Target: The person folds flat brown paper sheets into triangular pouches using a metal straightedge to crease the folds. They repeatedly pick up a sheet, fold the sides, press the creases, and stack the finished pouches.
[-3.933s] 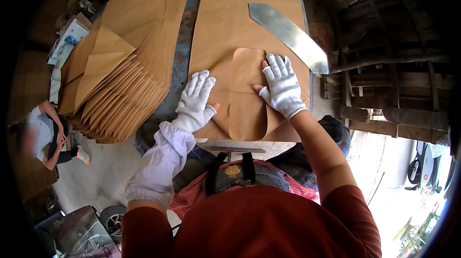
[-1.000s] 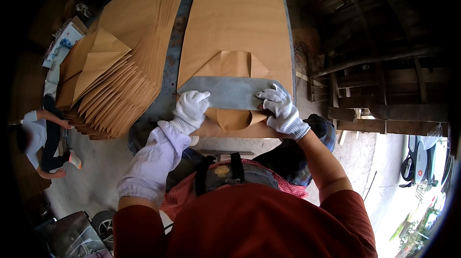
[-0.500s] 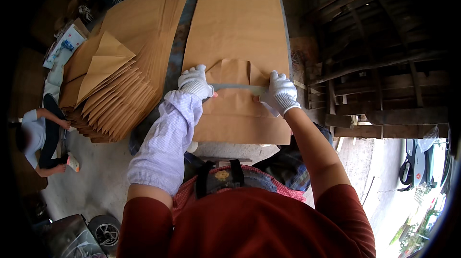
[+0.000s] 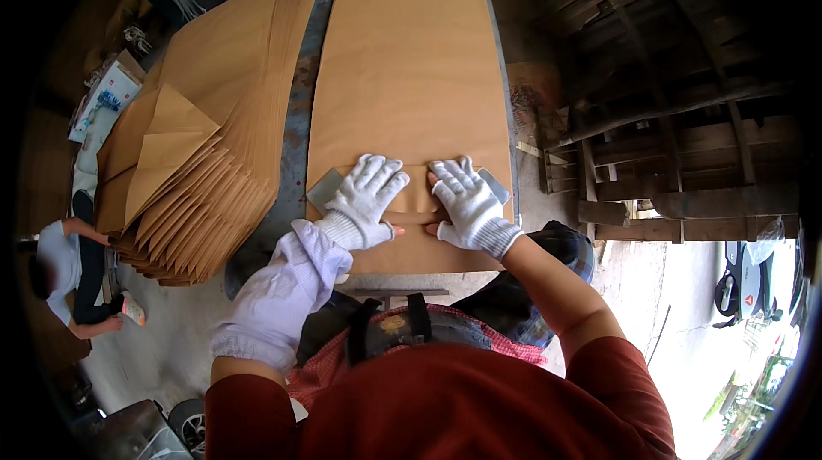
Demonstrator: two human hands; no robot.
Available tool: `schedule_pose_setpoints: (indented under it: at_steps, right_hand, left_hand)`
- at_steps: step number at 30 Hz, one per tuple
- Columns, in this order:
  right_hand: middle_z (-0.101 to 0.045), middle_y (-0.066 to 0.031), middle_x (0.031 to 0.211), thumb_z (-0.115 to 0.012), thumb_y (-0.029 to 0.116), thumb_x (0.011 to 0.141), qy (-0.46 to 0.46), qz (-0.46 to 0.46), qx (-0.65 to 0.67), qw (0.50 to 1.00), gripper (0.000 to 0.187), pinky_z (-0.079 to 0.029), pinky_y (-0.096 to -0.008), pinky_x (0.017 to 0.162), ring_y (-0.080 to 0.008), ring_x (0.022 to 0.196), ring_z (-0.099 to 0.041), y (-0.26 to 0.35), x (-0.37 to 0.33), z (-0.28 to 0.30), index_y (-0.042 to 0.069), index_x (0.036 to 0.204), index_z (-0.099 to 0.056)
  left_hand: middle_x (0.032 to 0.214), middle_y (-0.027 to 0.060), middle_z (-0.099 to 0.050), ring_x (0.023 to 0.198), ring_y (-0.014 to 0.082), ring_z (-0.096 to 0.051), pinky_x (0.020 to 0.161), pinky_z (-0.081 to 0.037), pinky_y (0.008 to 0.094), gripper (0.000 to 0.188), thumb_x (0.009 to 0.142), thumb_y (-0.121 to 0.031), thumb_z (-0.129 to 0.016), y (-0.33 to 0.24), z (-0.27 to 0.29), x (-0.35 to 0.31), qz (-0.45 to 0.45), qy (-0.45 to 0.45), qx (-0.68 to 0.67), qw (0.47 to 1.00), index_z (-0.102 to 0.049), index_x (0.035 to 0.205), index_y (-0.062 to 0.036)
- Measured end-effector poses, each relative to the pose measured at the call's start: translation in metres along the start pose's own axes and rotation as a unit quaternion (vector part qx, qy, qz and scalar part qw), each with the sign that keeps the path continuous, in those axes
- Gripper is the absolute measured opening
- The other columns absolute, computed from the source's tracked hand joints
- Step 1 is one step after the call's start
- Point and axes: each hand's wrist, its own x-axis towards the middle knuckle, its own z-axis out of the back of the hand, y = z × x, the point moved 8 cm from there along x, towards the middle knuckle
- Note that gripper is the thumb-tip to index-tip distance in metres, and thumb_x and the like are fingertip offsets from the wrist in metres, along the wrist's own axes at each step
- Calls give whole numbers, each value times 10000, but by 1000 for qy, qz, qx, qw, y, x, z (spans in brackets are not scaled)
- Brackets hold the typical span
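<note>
A large brown paper bag (image 4: 407,75) lies flat on the table before me, its near end folded into a flap with slanted corners. My left hand (image 4: 366,201), in a white glove with bare fingertips showing, lies flat on the left part of this fold with fingers spread. Over the right part my right hand (image 4: 467,203), gloved the same way, presses down with its fingers stretched out. Both palms cover much of the folded section, and neither hand grips anything. Grey patches of the tabletop show beside the fold at both sides.
At my left a thick fanned stack of brown paper bags (image 4: 205,143) overhangs the near edge of the table (image 4: 300,109). Beyond it another person (image 4: 73,272) sits low. A wooden slatted structure (image 4: 676,143) stands at the right, with a scooter (image 4: 745,284) farther out.
My hands have come off the bag's side edges and moved inward and down onto the fold. The raised flap now lies flat, and my fingers have spread out.
</note>
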Motion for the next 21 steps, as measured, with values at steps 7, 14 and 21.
schedule_pose_setpoints:
  at_steps: [7,14,21]
  right_hand:
    - [-518,-199,1492,-800,150,796,-194,-96,347,913,606,-410,-449,1157,-366,1421,-460,-47,-12,21,21,1343,-574]
    - [-645,-181,1228,-865,381,700,-86,-183,1,979,601,-547,-449,951,-363,1109,-656,-54,8,47,59,1161,-652]
    - [-688,-146,1132,-718,225,844,-242,-339,169,893,242,-551,-451,891,-355,1052,-672,-164,12,55,91,1040,-674]
  left_hand:
    - [1524,113,-515,1433,301,-450,1205,-357,409,734,785,-332,-835,57,0,-5,205,-25,-385,900,-566,1421,-81]
    - [1567,69,-489,1306,246,-572,1120,-449,355,870,750,-375,-885,107,26,-64,462,160,29,872,-481,1500,-195]
    - [1568,50,-483,967,223,-725,832,-587,359,430,832,-238,-820,151,-3,-61,458,109,-151,869,-692,1211,-79]
